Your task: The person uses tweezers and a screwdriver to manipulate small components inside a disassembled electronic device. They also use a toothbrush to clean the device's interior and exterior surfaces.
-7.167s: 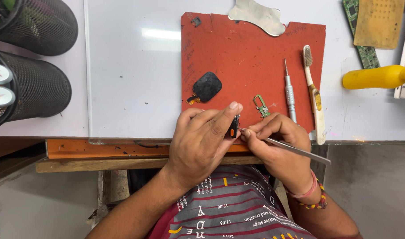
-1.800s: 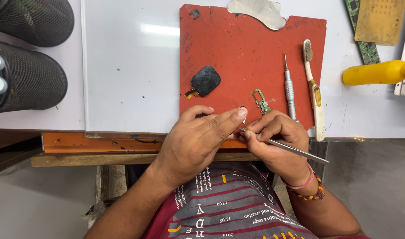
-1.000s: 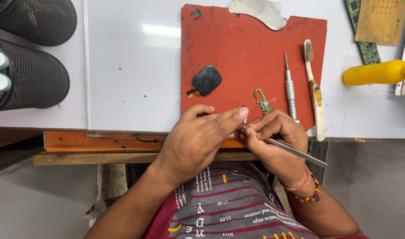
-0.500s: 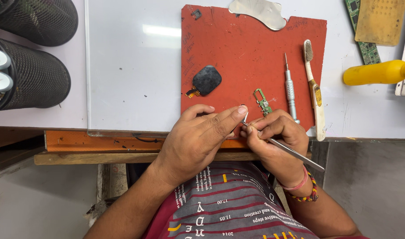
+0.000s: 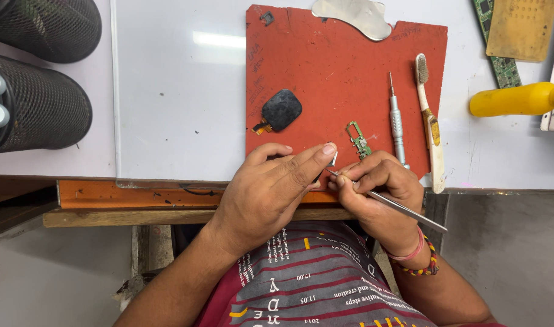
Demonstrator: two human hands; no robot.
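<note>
Head view: tweezer tips meet a small part pinched at the mat's near edge.
The left hand grips the small dark part in its fingers; the right hand clasps tweezers, which run lower-right to upper-left, tips touching the part over the orange mat.

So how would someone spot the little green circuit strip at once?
Start at the red mat on the white table. Near its lower edge, just above the right hand, lies the green circuit strip. It is the only green piece on the mat, left of the metal screwdriver and right of the black rounded part.
</note>
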